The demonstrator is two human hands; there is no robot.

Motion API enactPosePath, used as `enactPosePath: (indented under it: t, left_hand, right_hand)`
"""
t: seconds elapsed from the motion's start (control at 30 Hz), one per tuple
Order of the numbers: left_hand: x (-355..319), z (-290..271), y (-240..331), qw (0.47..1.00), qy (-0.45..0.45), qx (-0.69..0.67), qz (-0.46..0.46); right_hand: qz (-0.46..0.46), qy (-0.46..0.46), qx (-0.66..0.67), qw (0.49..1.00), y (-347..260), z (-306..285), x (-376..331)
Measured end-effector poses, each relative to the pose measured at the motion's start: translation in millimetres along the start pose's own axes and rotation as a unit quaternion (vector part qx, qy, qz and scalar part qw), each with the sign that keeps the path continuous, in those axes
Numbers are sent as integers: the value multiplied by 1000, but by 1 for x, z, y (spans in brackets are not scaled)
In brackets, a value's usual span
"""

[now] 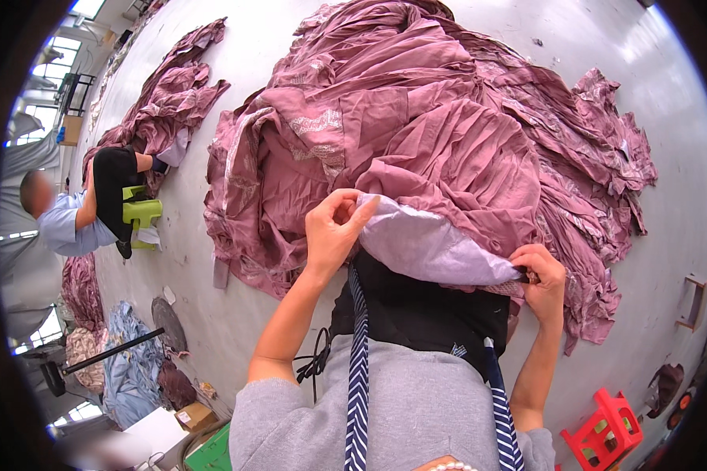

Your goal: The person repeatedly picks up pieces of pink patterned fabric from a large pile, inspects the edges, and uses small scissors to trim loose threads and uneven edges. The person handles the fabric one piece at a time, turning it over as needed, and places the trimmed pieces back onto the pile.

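Observation:
A large heap of dusty-pink fabric with white lace-like patterned bands lies in front of me and comes up to my lap. One edge is turned over, showing a pale lilac underside, stretched between my two hands. My left hand pinches this edge at its left end, thumb and forefinger closed. At the other end my right hand has its fingers closed on the same edge. Something small and dark shows by the right fingertips; I cannot make out what it is.
A person sits at the left on a green stool, beside another pink fabric pile. Light-blue cloth and a black pole lie at the lower left. A red plastic stool stands at the lower right.

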State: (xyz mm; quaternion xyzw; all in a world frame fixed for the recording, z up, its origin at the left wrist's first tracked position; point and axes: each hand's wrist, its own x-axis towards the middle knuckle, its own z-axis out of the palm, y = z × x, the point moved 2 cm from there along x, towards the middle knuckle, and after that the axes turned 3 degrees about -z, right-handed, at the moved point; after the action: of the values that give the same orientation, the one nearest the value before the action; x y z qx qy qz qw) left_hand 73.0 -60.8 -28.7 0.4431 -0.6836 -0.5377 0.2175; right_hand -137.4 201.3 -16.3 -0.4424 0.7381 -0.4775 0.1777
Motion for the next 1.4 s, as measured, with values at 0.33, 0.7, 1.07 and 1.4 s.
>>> enactPosePath:
  t: [0.33, 0.7, 1.07, 1.4]
  left_hand:
    - [-34, -13, 27, 971, -124, -137, 153]
    - [-71, -14, 41, 848, 63, 225, 476]
    - [-92, 4, 16, 950, -40, 38, 308]
    - [-68, 9, 2, 911, -174, -298, -227]
  right_hand:
    - [9, -19, 178, 984, -47, -10, 17]
    - [12, -274, 29, 961, -56, 125, 95]
    - [221, -153, 473, 839, -21, 118, 80]
    - [113, -159, 379, 905, -40, 110, 68]
